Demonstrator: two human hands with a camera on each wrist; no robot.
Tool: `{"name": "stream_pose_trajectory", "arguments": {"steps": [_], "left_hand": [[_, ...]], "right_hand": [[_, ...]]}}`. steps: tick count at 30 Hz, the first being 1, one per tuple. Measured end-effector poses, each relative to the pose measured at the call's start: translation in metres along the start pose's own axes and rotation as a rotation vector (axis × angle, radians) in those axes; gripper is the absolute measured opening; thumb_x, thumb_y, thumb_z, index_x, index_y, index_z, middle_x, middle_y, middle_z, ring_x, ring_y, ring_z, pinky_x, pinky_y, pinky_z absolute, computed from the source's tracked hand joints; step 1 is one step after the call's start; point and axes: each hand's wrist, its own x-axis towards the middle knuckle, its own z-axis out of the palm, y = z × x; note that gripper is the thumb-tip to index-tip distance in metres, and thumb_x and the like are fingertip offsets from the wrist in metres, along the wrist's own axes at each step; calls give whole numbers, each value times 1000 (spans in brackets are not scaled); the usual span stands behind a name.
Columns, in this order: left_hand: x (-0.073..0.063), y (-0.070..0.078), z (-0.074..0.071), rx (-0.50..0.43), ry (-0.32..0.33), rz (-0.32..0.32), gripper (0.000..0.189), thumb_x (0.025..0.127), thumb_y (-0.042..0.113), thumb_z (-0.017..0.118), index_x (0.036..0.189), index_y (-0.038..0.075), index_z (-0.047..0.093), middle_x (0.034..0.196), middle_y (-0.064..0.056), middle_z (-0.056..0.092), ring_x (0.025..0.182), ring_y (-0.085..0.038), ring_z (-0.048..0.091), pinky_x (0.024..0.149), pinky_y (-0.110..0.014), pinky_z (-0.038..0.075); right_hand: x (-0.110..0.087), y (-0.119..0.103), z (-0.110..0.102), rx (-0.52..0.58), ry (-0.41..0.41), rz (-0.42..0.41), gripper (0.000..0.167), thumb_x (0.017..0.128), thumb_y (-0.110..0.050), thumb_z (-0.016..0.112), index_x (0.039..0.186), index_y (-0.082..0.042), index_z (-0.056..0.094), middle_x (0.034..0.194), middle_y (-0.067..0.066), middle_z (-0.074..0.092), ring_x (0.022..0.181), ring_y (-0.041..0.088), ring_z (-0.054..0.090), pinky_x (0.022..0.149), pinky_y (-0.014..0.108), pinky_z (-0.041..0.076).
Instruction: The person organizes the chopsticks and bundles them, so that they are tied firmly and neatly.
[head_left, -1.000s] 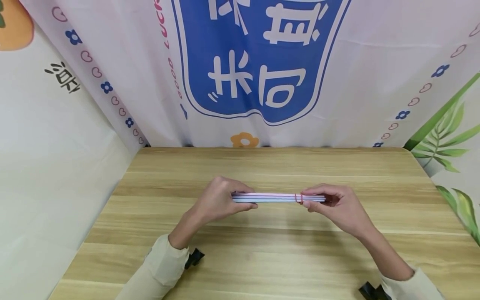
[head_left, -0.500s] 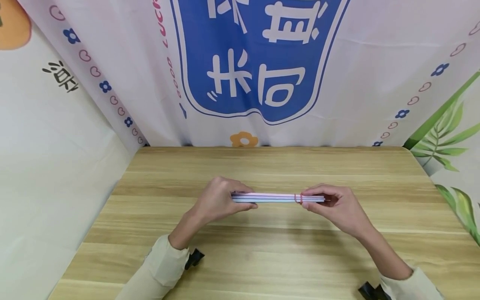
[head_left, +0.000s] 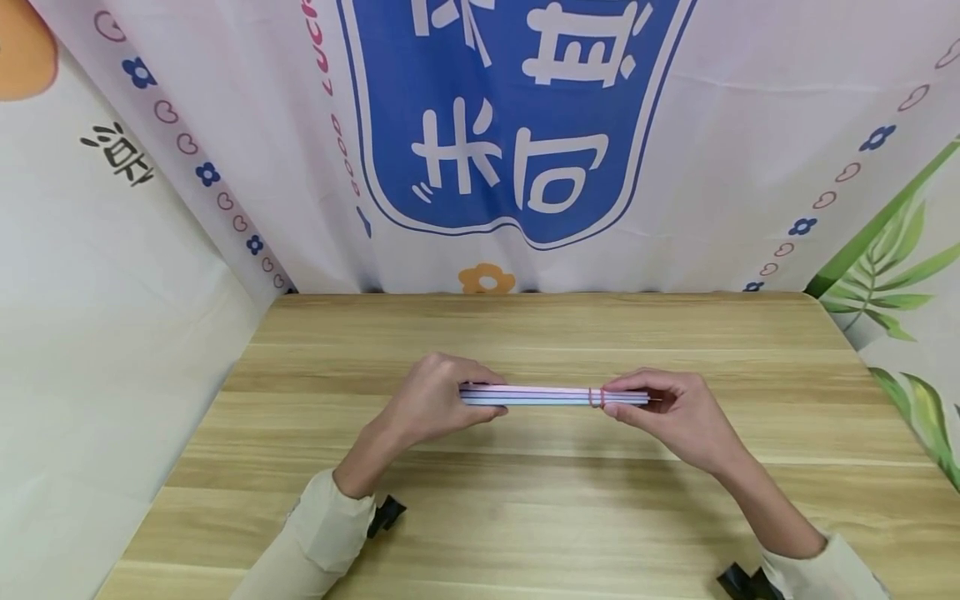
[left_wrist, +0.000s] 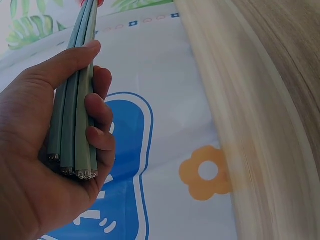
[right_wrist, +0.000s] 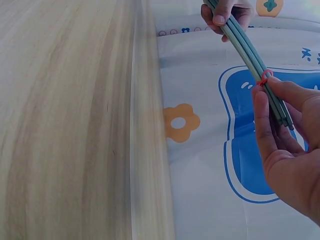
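Note:
A bundle of slim pastel sticks [head_left: 540, 395], pink and light blue, is held level above the table in the head view. My left hand [head_left: 431, 400] grips its left end, thumb on one side and fingers curled round the other. In the left wrist view the stick ends [left_wrist: 75, 170] poke out below the palm of the left hand [left_wrist: 55, 130]. A red rubber band [head_left: 596, 397] circles the bundle near its right end. Beside the band, my right hand [head_left: 678, 412] pinches the sticks between thumb and fingertips. The sticks' exact kind cannot be told.
The wooden table [head_left: 517, 517] lies under both hands. Along its far edge hangs a white printed curtain [head_left: 720, 192] with a blue emblem. A pale cloth [head_left: 112, 333] borders the left side, and a leaf-patterned cloth [head_left: 900, 283] the right.
My left hand has shifted very slightly to the left along the bundle. The right hand keeps nearly the same place and hold.

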Motion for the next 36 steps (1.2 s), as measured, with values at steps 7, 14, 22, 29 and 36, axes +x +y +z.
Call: {"name": "stream_pose_trajectory", "arguments": {"steps": [7,14,22,29,36], "left_hand": [[0,1,4,-1,53,-50,22,80,25,97,97,14,87,89,3,84,66,4,66,60,-15,52],[3,5,13,-64,61,15,19,83,19,95,98,12,87,91,0,84,69,0,68,61,-14,53],[5,7,21,-27,102,67,21,79,21,98,93,11,87,85,0,83,65,-1,66,59,-12,50],[3,5,17,7,143,66,22,78,22,98,94,11,88,86,0,83,69,-6,74,61,-13,53],[2,5,16,-14,147,80,20,79,21,98,94,12,88,87,0,84,69,-5,73,60,-13,52]], "right_hand": [[0,1,1,1,13,12,20,92,-12,86,112,-8,83,107,-8,80,85,10,76,70,27,62],[4,3,3,-5,2,20,22,90,-17,89,112,-13,84,105,-2,84,80,11,77,68,28,62],[8,-3,18,-40,-59,54,31,86,-26,92,114,-16,85,113,9,83,82,10,75,69,27,60],[6,-5,6,-177,-38,-81,28,89,-21,90,116,-23,82,111,-4,82,91,4,75,75,25,60],[8,-3,3,-359,-11,-312,25,89,-10,88,107,-26,81,100,-11,81,86,0,72,72,28,62]]}}
